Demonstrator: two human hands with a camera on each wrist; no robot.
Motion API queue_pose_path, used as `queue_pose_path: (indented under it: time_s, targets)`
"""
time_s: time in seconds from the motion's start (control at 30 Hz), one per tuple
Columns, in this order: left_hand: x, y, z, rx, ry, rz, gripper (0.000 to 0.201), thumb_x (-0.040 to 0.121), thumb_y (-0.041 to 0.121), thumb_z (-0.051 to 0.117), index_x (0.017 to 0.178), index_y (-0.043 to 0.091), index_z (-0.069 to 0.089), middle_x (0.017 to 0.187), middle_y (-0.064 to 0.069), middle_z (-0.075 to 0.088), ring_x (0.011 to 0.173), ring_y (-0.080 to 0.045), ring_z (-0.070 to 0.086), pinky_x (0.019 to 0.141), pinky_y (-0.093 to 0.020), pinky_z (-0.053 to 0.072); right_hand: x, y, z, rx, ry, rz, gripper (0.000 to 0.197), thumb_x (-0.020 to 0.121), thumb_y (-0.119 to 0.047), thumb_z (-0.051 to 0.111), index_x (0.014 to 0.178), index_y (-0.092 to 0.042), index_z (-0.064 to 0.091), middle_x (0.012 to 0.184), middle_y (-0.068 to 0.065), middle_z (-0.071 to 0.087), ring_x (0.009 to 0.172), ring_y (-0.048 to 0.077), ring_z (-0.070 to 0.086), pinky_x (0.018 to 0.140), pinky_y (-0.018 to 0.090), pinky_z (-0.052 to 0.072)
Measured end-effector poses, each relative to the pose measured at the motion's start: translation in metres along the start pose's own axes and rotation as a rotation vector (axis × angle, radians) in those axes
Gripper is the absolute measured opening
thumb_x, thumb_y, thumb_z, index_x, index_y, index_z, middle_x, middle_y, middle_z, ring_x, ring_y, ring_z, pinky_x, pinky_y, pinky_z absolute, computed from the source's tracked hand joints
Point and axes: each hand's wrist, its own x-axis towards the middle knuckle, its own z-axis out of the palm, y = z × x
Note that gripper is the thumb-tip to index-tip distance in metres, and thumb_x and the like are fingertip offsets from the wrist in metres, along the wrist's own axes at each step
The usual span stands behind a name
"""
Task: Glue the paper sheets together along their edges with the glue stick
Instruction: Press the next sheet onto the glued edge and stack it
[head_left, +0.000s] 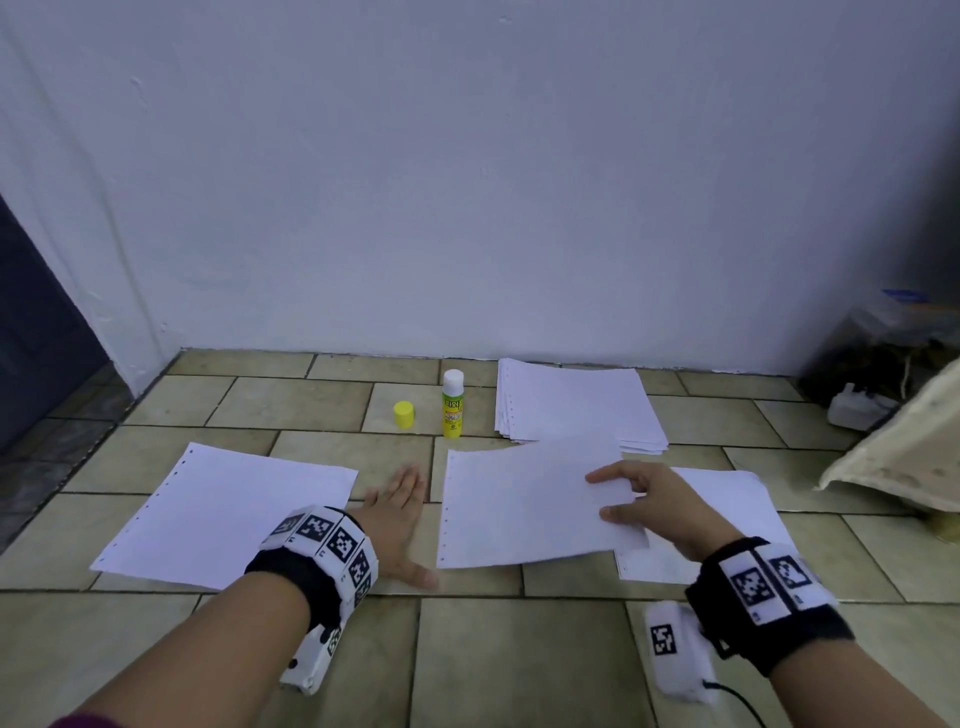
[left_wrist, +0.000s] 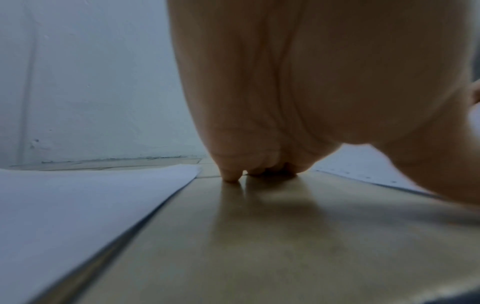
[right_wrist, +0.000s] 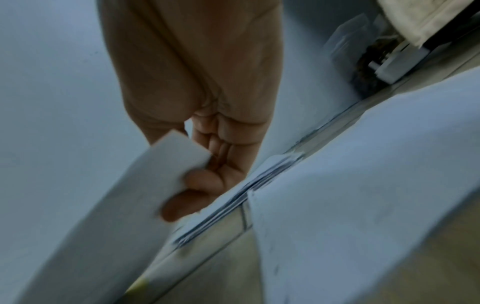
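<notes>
My right hand (head_left: 639, 501) pinches the right edge of a white paper sheet (head_left: 519, 504) and holds it just above the tiled floor; the right wrist view shows thumb and fingers (right_wrist: 192, 197) clamped on its corner (right_wrist: 166, 164). Another sheet (head_left: 727, 525) lies under that hand. My left hand (head_left: 400, 519) rests flat on the tiles between the held sheet and a third sheet (head_left: 234, 514) at the left; straight fingers (left_wrist: 231, 176) touch the floor. An uncapped glue stick (head_left: 452, 404) stands upright behind, its yellow cap (head_left: 404, 414) beside it.
A stack of several white sheets (head_left: 576, 405) lies by the wall at back centre-right. A beige cloth-covered object (head_left: 904, 457) and dark clutter with a white box (head_left: 857, 410) fill the right corner. A dark doorway (head_left: 31, 332) opens at the left.
</notes>
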Motion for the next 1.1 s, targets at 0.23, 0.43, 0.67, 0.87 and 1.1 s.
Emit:
queue_pose_path:
  time_s: [0.23, 0.43, 0.67, 0.87, 1.1]
  targets:
    - [0.005, 0.003, 0.0, 0.058, 0.001, -0.04, 0.125, 0.079, 0.062, 0.064, 0.147, 0.002, -0.023, 0.155, -0.011, -0.031, 0.143, -0.022, -0.027, 0.12, -0.044, 0.0, 0.019, 0.003, -0.065, 0.044, 0.158, -0.055, 0.028, 0.087, 0.004, 0.062, 0.106, -0.015, 0.069, 0.057, 0.003, 0.04, 0.043, 0.008, 0.031, 0.04, 0.012, 0.027]
    - [0.006, 0.005, -0.001, 0.093, -0.012, -0.062, 0.125, 0.079, 0.062, 0.064, 0.147, 0.003, -0.023, 0.154, -0.011, -0.031, 0.143, -0.023, -0.027, 0.12, -0.044, 0.002, 0.078, -0.006, -0.072, -0.033, 0.298, -0.036, 0.029, 0.091, 0.002, 0.054, 0.098, -0.023, 0.067, 0.082, 0.01, 0.059, 0.065, 0.02, 0.046, 0.055, 0.021, 0.038]
    - [0.005, 0.006, 0.001, 0.064, 0.015, -0.046, 0.126, 0.078, 0.058, 0.068, 0.148, 0.003, -0.021, 0.155, -0.01, -0.029, 0.144, -0.022, -0.026, 0.12, -0.045, -0.001, 0.136, -0.007, -0.054, -0.442, 0.263, 0.029, 0.026, 0.091, -0.005, 0.057, 0.115, -0.003, 0.066, 0.121, 0.014, 0.061, 0.106, 0.029, 0.059, 0.089, 0.028, 0.043]
    - [0.005, 0.003, 0.005, 0.06, 0.032, -0.031, 0.125, 0.078, 0.059, 0.066, 0.148, 0.003, -0.021, 0.155, -0.011, -0.03, 0.143, -0.022, -0.027, 0.118, -0.045, -0.004, 0.147, 0.001, -0.038, -0.687, 0.194, 0.159, 0.035, 0.079, -0.037, 0.074, 0.108, -0.021, 0.063, 0.132, 0.007, 0.054, 0.121, 0.024, 0.05, 0.098, 0.03, 0.037]
    - [0.008, 0.002, 0.007, 0.024, 0.037, -0.032, 0.13, 0.074, 0.059, 0.07, 0.148, 0.005, -0.021, 0.155, -0.009, -0.03, 0.144, -0.021, -0.026, 0.118, -0.044, -0.004, 0.148, -0.003, -0.034, -0.89, 0.176, 0.3, 0.042, 0.078, -0.053, 0.068, 0.114, -0.035, 0.057, 0.14, 0.014, 0.04, 0.137, 0.029, 0.028, 0.11, 0.036, 0.018]
